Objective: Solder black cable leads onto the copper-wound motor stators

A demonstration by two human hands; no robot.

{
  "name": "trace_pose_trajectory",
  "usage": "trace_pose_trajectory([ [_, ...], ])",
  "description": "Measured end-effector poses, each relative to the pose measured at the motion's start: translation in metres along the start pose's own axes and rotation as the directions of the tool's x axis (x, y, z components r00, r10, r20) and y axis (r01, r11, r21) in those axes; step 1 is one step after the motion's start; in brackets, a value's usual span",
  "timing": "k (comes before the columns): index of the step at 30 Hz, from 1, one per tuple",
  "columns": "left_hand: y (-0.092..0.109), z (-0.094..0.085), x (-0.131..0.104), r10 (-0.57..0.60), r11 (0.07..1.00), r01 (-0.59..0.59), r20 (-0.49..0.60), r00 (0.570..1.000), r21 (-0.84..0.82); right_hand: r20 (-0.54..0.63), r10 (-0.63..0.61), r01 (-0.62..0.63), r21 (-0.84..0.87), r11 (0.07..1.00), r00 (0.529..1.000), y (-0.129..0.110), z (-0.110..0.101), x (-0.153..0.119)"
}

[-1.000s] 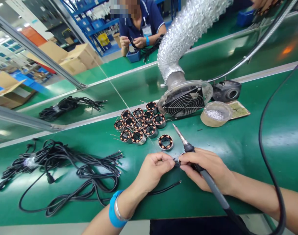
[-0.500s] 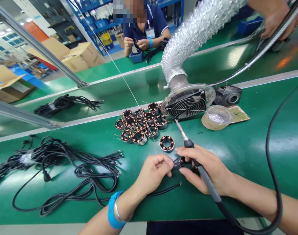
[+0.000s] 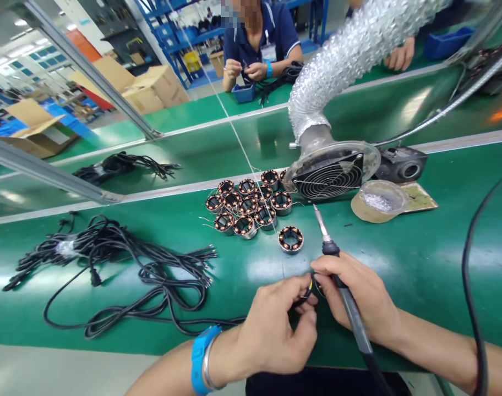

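Nearest the viewer, at six o'clock, the person's left hand [image 3: 276,327], wearing a blue wristband [image 3: 199,357], is curling its fingers together and pinching the end of a black cable [image 3: 201,322] that is trailing away to nine o'clock across the green bench [image 3: 399,264]. Just to its right, the right hand [image 3: 356,294] is wrapping its fingers around the handle of a soldering iron [image 3: 337,275], with the bare metal tip pointing up toward twelve o'clock and touching nothing. Between the two thumbs a small wound coil [image 3: 315,287] is peeking out, mostly hidden; whether the cable is already joined to it cannot be told, so this piece is judged to be in progress and not yet finished. Slightly farther, at twelve o'clock, one copper-wound stator [image 3: 291,240] is lying alone on the bench. Beyond it, a cluster of similar stators [image 3: 249,206] is sitting packed together with thin lead wires sticking out and no cables attached, suggesting most of the batch is waiting. At nine o'clock a loose tangle of black cables [image 3: 123,264] is lying spread out. At one o'clock a fume extractor fan [image 3: 331,173] on a silver hose is facing the work, with a round dish of solder scraps [image 3: 377,201] beside it. Farthest away, at twelve o'clock, a co-worker [image 3: 261,41] in blue is handling cables at another bench.
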State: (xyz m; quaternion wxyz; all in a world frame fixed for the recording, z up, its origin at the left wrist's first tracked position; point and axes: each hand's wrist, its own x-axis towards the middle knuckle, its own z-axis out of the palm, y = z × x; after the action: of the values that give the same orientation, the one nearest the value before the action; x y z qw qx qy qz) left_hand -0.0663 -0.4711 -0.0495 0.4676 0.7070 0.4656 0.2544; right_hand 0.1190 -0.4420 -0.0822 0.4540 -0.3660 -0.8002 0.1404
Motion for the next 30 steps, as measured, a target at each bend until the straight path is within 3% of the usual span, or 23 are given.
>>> trace_pose_trajectory([
  [2, 0.001, -0.014, 0.004, 0.015, 1.000, -0.016, 0.050, 0.999, 0.020, 0.021, -0.037, 0.037, 0.006, 0.999, 0.999, 0.004, -0.004, 0.000],
  [3, 0.000, -0.022, 0.008, 0.005, 0.998, -0.007, 0.021, 1.000, 0.057, 0.042, -0.052, 0.052, 0.001, 0.999, 0.998, 0.007, -0.006, -0.001],
  [5, -0.004, -0.038, 0.020, -0.049, 0.988, 0.066, -0.124, 0.991, 0.142, 0.096, -0.058, 0.060, -0.019, 0.998, 0.994, 0.011, -0.011, -0.005],
  [7, -0.010, -0.049, 0.033, -0.119, 0.957, 0.186, -0.280, 0.953, 0.224, 0.146, -0.044, 0.048, -0.020, 0.999, 0.988, 0.012, -0.017, -0.013],
  [9, -0.015, -0.055, 0.045, -0.177, 0.914, 0.273, -0.311, 0.934, 0.301, 0.190, -0.039, 0.035, 0.025, 0.999, 0.981, 0.012, -0.024, -0.022],
  [12, -0.021, -0.054, 0.054, -0.208, 0.898, 0.274, -0.218, 0.954, 0.345, 0.216, -0.031, 0.013, 0.085, 0.996, 0.976, 0.013, -0.037, -0.031],
  [16, -0.023, -0.043, 0.050, -0.203, 0.936, 0.227, -0.115, 0.972, 0.269, 0.154, -0.042, 0.045, -0.017, 0.999, 0.987, 0.028, -0.044, -0.021],
  [19, -0.024, -0.035, 0.050, -0.204, 0.949, 0.209, -0.047, 0.978, 0.237, 0.233, -0.071, 0.086, -0.051, 0.995, 0.970, 0.043, -0.036, -0.009],
  [22, -0.025, -0.028, 0.053, -0.208, 0.962, 0.181, 0.120, 0.971, 0.202, 0.307, -0.089, 0.085, 0.027, 0.996, 0.948, 0.052, -0.021, -0.005],
  [26, -0.029, -0.020, 0.055, -0.220, 0.972, 0.187, 0.268, 0.938, 0.143, 0.263, -0.074, 0.065, 0.044, 0.997, 0.962, 0.055, -0.009, -0.013],
  [30, -0.024, -0.023, 0.053, -0.243, 0.961, 0.269, 0.264, 0.933, -0.065, 0.202, -0.034, 0.035, 0.000, 0.999, 0.979, 0.054, -0.009, -0.021],
])
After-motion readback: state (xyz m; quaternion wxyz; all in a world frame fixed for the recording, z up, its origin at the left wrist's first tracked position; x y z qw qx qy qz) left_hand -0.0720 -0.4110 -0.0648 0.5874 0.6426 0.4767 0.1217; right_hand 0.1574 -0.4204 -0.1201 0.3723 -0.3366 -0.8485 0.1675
